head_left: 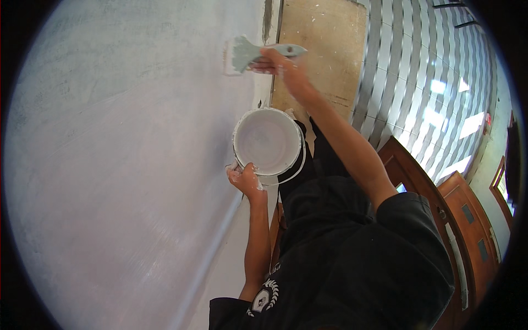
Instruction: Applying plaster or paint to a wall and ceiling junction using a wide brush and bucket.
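My right hand (pixel 281 65), spotted with white paint, is closed round the handle of a wide, flat paintbrush (pixel 245 54). The brush is pale grey-green, with a hole near the handle's end. Its broad bristle end points left at the pale wall (pixel 126 126) and seems to touch it, though motion blurs that edge. Below, my left hand (pixel 246 179), also paint-smeared, grips the near rim of a white bucket (pixel 291 140). The bucket is close beside the wall, its thin handle hanging down on the right. Pale liquid or residue shows inside; how deep, I cannot tell.
A paint-spotted wooden board (pixel 322 33) lies beyond the bucket, along the wall. A grey-and-white striped tiled floor (pixel 418 71) spreads to the right. Brown wooden doors (pixel 465 212) stand at the lower right.
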The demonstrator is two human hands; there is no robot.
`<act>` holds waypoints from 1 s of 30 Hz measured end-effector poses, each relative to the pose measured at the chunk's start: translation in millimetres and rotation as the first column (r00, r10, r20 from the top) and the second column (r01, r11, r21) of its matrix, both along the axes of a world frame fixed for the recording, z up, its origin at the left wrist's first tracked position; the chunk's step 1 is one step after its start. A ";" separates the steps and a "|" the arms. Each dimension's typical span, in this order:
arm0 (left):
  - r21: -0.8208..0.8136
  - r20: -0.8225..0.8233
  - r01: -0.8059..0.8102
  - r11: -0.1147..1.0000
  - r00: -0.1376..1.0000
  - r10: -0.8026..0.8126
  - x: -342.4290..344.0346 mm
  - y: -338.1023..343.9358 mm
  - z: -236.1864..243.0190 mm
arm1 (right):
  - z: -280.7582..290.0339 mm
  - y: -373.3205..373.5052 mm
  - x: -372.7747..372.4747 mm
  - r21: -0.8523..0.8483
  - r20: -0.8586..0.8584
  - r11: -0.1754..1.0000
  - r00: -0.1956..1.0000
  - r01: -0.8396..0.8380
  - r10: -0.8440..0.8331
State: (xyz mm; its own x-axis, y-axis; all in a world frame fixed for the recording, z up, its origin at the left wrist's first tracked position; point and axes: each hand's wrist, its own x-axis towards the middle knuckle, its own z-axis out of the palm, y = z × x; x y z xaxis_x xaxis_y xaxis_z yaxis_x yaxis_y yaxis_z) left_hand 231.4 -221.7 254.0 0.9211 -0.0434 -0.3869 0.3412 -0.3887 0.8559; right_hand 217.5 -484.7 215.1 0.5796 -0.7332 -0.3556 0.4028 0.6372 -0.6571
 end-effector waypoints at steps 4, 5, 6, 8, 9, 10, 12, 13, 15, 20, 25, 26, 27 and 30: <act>0.019 -0.034 0.024 1.000 0.999 -0.023 -3.2 14.1 -14.4 | -1.8 -3.0 47.2 -0.091 -0.035 0.990 0.993 0.109 -0.112; 0.022 -0.034 0.022 1.000 0.999 -0.021 -2.2 16.7 -17.8 | 4.5 -8.1 51.9 -0.085 -0.017 0.989 0.992 0.121 -0.123; 0.022 -0.007 -0.005 1.000 1.000 0.005 -0.1 20.5 -19.2 | 15.2 -11.2 51.7 -0.081 -0.013 0.990 0.993 0.115 -0.117; 0.019 0.015 -0.031 0.999 0.999 0.030 0.8 23.7 -21.3 | 28.2 -16.0 39.1 0.039 0.174 0.994 0.979 0.105 -0.110; 0.019 -0.012 -0.035 0.999 0.999 0.035 0.4 23.0 -18.6 | 21.5 -18.8 32.9 0.042 0.172 0.994 0.979 0.102 -0.108; 0.018 -0.037 -0.040 0.999 0.998 0.041 0.6 22.9 -16.3 | 13.1 -22.9 26.8 0.028 0.165 0.993 0.979 0.119 -0.122; 0.034 -0.022 -0.013 0.999 1.000 0.013 1.6 27.4 -24.6 | -13.0 -28.6 25.0 0.005 0.154 0.990 0.978 0.143 -0.142; 0.052 -0.007 0.013 0.999 1.000 -0.013 1.2 29.4 -28.4 | -30.3 -27.9 26.7 -0.033 0.036 0.985 0.985 0.169 -0.168; 0.060 -0.029 0.016 0.998 0.999 -0.014 0.0 25.9 -29.1 | -54.4 -21.5 32.1 -0.075 -0.085 0.978 0.976 0.196 -0.202; 0.062 -0.028 0.018 0.998 0.999 -0.016 4.8 39.7 -37.9 | -19.2 -2.0 74.0 -0.232 -0.161 0.953 0.959 0.194 -0.234; 0.082 -0.007 0.033 0.996 0.999 -0.033 6.8 41.5 -45.1 | 48.9 -13.7 64.2 -0.142 0.154 0.955 0.959 0.260 -0.238; 0.090 -0.013 0.037 0.995 0.999 -0.036 6.7 41.9 -46.4 | 59.8 -18.8 61.4 -0.148 0.246 0.956 0.945 0.254 -0.213; 0.093 -0.027 0.036 0.995 0.999 -0.033 6.8 41.7 -45.5 | 67.6 -26.4 57.4 -0.138 0.241 0.957 0.946 0.255 -0.217; 0.112 -0.045 0.041 0.993 0.998 -0.036 7.9 47.3 -47.3 | 64.9 -49.2 31.7 -0.166 0.272 0.986 0.961 -0.006 0.052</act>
State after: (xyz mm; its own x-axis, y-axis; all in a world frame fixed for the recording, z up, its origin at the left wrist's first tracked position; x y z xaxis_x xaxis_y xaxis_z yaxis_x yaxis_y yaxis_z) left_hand 239.4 -174.4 206.7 0.9020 -0.0322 -0.4305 0.3596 -0.4958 0.7905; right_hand 249.2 -533.8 280.0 0.6601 -0.7490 -0.0577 0.5651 0.5456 -0.6189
